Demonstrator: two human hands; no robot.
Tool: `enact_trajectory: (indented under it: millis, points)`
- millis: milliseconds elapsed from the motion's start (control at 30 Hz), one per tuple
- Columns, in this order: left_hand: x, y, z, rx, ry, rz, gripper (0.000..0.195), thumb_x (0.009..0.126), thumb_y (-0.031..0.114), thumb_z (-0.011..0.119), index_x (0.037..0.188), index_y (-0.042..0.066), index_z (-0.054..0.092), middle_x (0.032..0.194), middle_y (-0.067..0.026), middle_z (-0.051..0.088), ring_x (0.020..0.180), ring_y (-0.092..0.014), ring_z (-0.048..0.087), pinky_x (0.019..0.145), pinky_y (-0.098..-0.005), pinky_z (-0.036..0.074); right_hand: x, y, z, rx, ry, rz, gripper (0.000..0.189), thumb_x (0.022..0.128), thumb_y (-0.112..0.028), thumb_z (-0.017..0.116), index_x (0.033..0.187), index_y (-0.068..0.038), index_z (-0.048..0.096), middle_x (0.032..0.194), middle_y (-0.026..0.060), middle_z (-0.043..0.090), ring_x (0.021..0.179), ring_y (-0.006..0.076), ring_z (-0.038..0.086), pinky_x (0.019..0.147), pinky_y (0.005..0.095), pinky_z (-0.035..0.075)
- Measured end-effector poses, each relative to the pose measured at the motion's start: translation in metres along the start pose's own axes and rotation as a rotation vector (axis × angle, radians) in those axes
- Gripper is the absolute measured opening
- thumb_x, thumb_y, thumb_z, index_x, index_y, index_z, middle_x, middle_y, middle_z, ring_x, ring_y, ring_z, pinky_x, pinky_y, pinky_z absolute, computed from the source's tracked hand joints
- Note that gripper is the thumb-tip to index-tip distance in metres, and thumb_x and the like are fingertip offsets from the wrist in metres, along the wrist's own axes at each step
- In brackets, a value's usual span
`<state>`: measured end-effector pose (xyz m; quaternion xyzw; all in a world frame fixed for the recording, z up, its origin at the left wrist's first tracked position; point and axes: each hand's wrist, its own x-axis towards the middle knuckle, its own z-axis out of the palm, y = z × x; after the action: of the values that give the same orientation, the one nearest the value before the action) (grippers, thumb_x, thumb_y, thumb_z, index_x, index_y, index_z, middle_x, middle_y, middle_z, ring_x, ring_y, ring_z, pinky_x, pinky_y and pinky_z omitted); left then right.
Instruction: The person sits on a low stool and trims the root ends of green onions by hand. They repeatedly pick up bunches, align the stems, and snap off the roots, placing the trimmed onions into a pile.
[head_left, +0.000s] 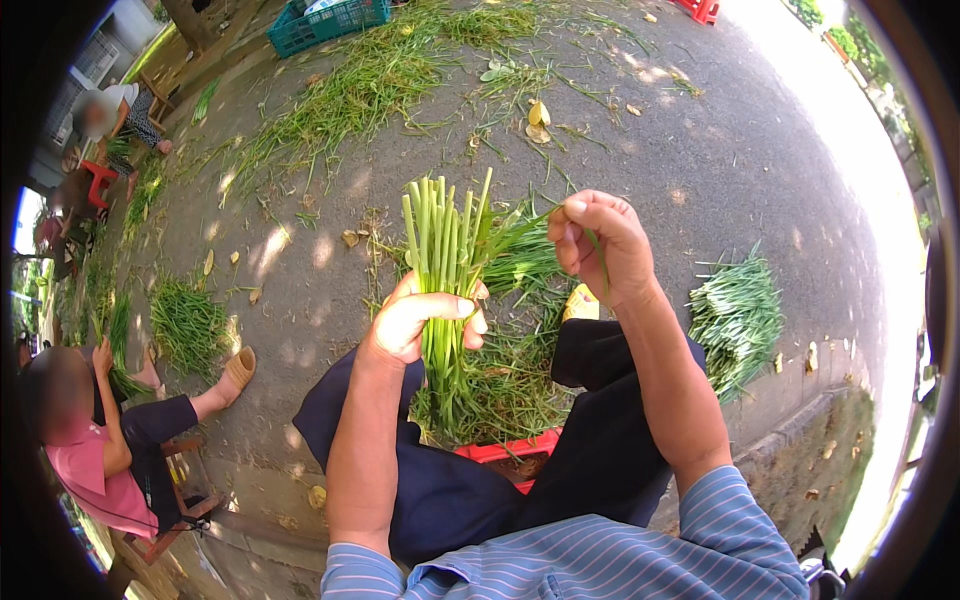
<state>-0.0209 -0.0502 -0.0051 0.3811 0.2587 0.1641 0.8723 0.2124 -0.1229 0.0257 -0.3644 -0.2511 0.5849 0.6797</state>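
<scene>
My left hand (405, 322) grips an upright bundle of green leafy stalks (442, 247), its pale, thick ends pointing up. The leafy ends hang below my fist. To the right, my right hand (604, 240) pinches a long thin green leaf (534, 223) between thumb and fingers. The leaf stretches from the bundle's side, and part of it dangles below my fingers. Whether it is still attached cannot be made out. Behind the bundle lies a heap of green stalks (529, 262) on the pavement. Loose trimmings (517, 397) cover the ground between my legs.
Beneath me a red plastic stool (487, 452) shows. A stack of stalks (735, 322) lies at my right, by a kerb. Scattered leaves (375, 82) lead to a teal crate (330, 26). One person (112, 465) sits left beside another pile (187, 322); others sit farther back.
</scene>
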Motion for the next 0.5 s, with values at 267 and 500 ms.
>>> enact_trajectory:
  millis: [267, 500]
  points:
    - [-0.005, 0.006, -0.007, 0.001, -0.012, 0.014, 0.031, 0.072, 0.005, 0.061, 0.101, -0.005, 0.057, 0.073, -0.0160, 0.064, 0.059, -0.026, 0.063, 0.060, -0.0374, 0.053, 0.004, -0.038, -0.037, 0.613, -0.109, -0.134, 0.017, 0.084, -0.015, 0.055, 0.081, -0.001, 0.063, 0.072, 0.0096, 0.061, 0.051, 0.0128, 0.051, 0.045, 0.0239, 0.041]
    - [-0.013, 0.013, -0.020, -0.169, -0.040, 0.108, 0.033, 0.073, 0.009, 0.058, 0.103, -0.005, 0.056, 0.075, -0.0182, 0.063, 0.061, -0.029, 0.063, 0.061, -0.0395, 0.053, -0.019, -0.011, 0.000, -1.193, -0.555, 0.498, 0.022, 0.084, -0.019, 0.062, 0.086, 0.002, 0.068, 0.069, 0.0088, 0.066, 0.058, 0.0146, 0.062, 0.054, 0.0277, 0.050]
